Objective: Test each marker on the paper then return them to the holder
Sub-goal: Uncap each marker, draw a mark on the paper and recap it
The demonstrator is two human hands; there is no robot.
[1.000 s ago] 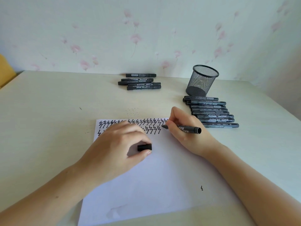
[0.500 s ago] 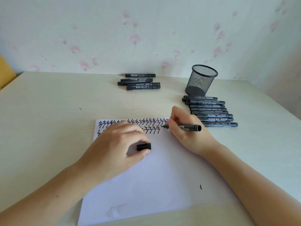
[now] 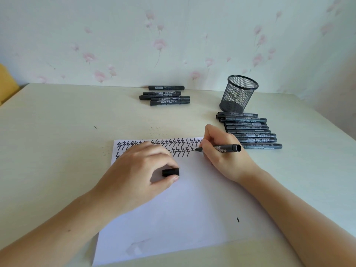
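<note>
A home setting, probably a bedroom or study corner. Pale floral wallpaper (image 3: 159, 45) with pink blossoms fills the upper half of the frame, meeting a side wall at upper right. A cream wood-grain desk (image 3: 57, 122) pushed into that corner spans the lower half. A black mesh pen holder (image 3: 238, 93) stands at right of centre, household stationery rather than workshop or laboratory equipment.

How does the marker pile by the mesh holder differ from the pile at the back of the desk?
The pile by the mesh holder is larger, about nine markers; the back pile has five. The holder-side pile lies right in front of the holder as a tight row; the back pile sits near the wall, looser, one marker apart. Both hold capped black markers lying flat, crosswise.
</note>
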